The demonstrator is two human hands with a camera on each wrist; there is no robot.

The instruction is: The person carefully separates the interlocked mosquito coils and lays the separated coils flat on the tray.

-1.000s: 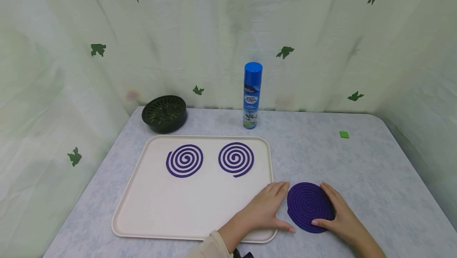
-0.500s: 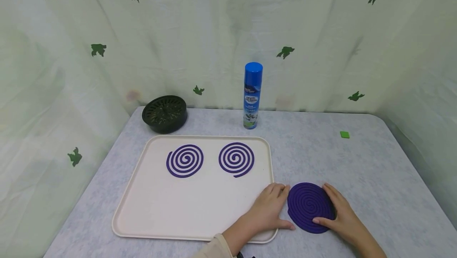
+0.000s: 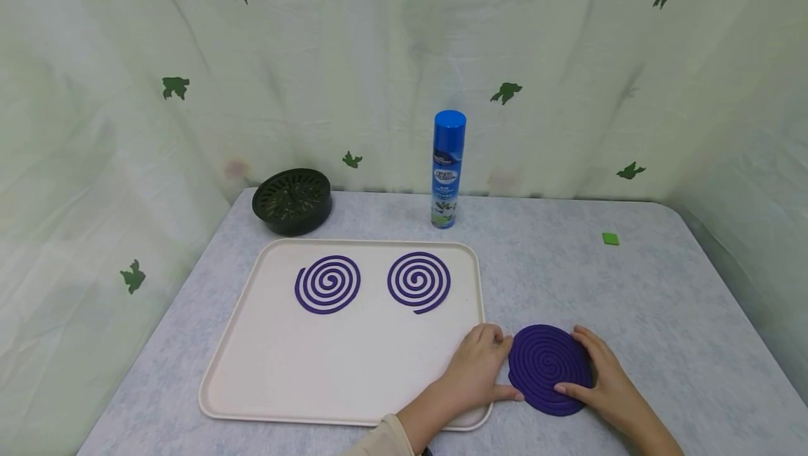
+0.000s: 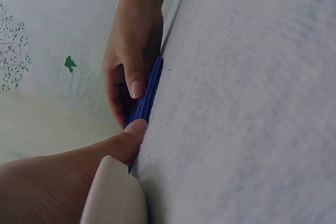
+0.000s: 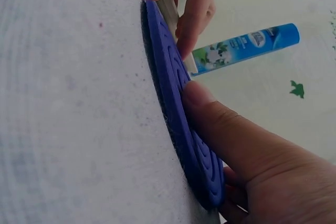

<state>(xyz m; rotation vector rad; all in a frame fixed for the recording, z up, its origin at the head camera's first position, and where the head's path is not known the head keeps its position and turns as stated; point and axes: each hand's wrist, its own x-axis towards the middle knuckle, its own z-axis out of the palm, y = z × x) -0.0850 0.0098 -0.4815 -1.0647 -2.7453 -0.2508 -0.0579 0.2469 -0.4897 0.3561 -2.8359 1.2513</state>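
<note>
A tightly wound purple disc of mosquito coils (image 3: 546, 361) lies on the table just right of the tray, between both hands. My right hand (image 3: 609, 382) grips its right side, thumb on the upper face and fingers round the far edge; the right wrist view shows this thumb (image 5: 210, 106) pressing the ridges. At the disc's left edge, my left hand (image 3: 476, 368) holds it with bent fingers and thumb, its wrist over the tray's corner. On the cream tray (image 3: 303, 372), two loose single mosquito coils, a left one (image 3: 327, 285) and a right one (image 3: 419, 283), lie flat with gaps between their rings.
A dark round slotted holder (image 3: 292, 202) stands behind the tray's back left corner. A blue spray can (image 3: 448, 170) is upright at the back, near the curtain (image 3: 379, 56). A small green square (image 3: 610, 238) lies on the table at the back right.
My left fingers have bent and come in against the disc's left edge, the thumb shifting slightly right. My right hand keeps its grip; the disc has barely shifted.
</note>
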